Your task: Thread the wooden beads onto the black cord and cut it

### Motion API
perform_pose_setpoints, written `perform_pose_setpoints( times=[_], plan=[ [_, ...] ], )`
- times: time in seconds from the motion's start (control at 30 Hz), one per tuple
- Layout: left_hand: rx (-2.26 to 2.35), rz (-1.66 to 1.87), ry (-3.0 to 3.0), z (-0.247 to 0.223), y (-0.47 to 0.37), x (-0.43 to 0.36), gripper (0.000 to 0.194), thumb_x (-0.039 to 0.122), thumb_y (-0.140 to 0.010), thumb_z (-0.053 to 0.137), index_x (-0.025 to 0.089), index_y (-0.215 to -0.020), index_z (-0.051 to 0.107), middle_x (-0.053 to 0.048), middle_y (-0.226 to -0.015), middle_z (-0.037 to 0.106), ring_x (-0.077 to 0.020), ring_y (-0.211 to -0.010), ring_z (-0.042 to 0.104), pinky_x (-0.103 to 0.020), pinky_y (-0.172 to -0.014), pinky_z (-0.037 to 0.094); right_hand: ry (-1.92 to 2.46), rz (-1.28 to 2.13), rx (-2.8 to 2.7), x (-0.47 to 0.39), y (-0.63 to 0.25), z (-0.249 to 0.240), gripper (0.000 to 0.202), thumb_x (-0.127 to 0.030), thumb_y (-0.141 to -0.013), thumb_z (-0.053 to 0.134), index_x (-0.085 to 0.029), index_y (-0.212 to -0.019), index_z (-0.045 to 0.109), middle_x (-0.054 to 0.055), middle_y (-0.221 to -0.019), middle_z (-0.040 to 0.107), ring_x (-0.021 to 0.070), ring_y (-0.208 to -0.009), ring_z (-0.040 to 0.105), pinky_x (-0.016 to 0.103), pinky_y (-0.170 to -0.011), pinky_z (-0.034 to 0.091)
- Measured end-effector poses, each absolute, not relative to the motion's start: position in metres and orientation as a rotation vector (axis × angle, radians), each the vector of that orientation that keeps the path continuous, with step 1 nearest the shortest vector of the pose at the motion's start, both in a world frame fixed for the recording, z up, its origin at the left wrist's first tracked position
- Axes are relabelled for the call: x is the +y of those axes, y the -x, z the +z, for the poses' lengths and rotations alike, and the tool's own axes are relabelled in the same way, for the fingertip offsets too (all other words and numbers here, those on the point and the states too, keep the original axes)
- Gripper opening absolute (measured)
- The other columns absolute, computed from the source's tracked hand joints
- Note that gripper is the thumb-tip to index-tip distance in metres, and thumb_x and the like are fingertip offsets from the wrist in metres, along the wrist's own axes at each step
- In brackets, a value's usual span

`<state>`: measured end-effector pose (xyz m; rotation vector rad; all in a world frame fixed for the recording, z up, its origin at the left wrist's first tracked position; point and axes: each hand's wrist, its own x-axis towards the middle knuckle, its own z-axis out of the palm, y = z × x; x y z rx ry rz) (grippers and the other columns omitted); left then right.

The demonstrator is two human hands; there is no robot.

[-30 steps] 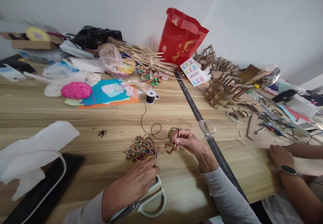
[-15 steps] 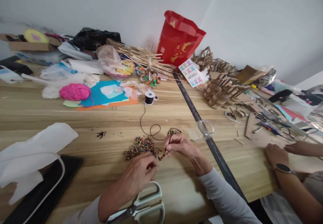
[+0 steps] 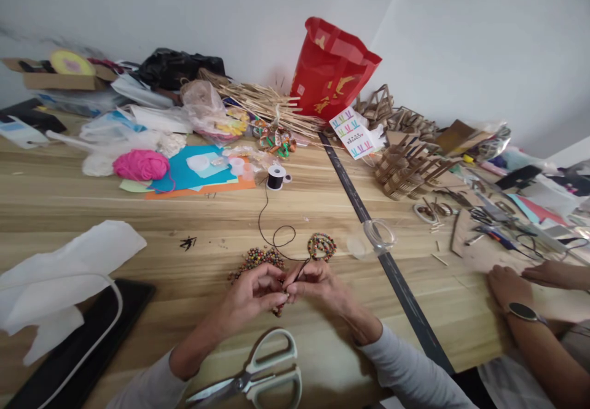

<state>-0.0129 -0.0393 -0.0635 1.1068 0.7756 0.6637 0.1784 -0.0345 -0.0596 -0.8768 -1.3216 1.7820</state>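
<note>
Your right hand (image 3: 318, 283) pinches black cord (image 3: 302, 268), left hand (image 3: 252, 292) curled against it, can't tell on what; bead pile (image 3: 260, 258) just past left fingers.

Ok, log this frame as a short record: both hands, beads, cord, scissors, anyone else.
Right hand: pinching black cord
Left hand: fingertips meeting the right's; exact hold hidden
Beaded length: hanging below the fingertips
Loose beads: piled, partly behind left hand
Beaded coil: on table, beyond right hand
Spool: upright, cord trailing in a loop
Scissors: flat on table, untouched
Other person: hands at far right, watch on one wrist
</note>
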Motion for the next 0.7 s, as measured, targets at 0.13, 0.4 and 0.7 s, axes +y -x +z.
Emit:
perform_pose_setpoints(
  times=[0.13, 0.4, 0.7],
  plan=[
    [0.886, 0.698, -1.08, -0.062, 0.008, -0.04, 0.036, 0.034, -0.063, 0.081, 0.016, -0.076, 0.054, 0.001, -0.064, 0.067, -0.0118, -0.06, 0.059, -0.022, -0.056, 0.044, 0.984, 1.629, -1.347, -0.041, -0.171, -0.063, 0.027, -0.04, -0.069, 0.082, -0.015, -0.071, 0.073, 0.002, -0.064, 0.067, 0.0105, -0.057, 0.059, 0.019, -0.054, 0.047],
    [0.964, 0.674, -1.092, -0.069, 0.007, -0.039, 0.035, 0.042, -0.064, 0.076, 0.016, -0.069, 0.053, 0.003, -0.053, 0.061, -0.0088, -0.046, 0.051, -0.02, -0.045, 0.039, 0.927, 1.269, -1.646, -0.043, -0.167, -0.06, 0.031, -0.044, -0.085, 0.067, -0.016, -0.073, 0.074, 0.006, -0.075, 0.069, 0.0159, -0.074, 0.062, 0.025, -0.066, 0.049],
    [0.861, 0.615, -1.126, -0.079, 0.015, -0.035, 0.034, 0.045, -0.068, 0.073, 0.012, -0.076, 0.066, 0.001, -0.057, 0.061, -0.008, -0.047, 0.051, -0.02, -0.048, 0.042, 0.841, 1.198, -1.704, -0.042, -0.169, -0.06, 0.023, -0.04, -0.088, 0.065, -0.02, -0.087, 0.077, 0.006, -0.074, 0.065, 0.0173, -0.078, 0.055, 0.029, -0.072, 0.046]
  ],
)
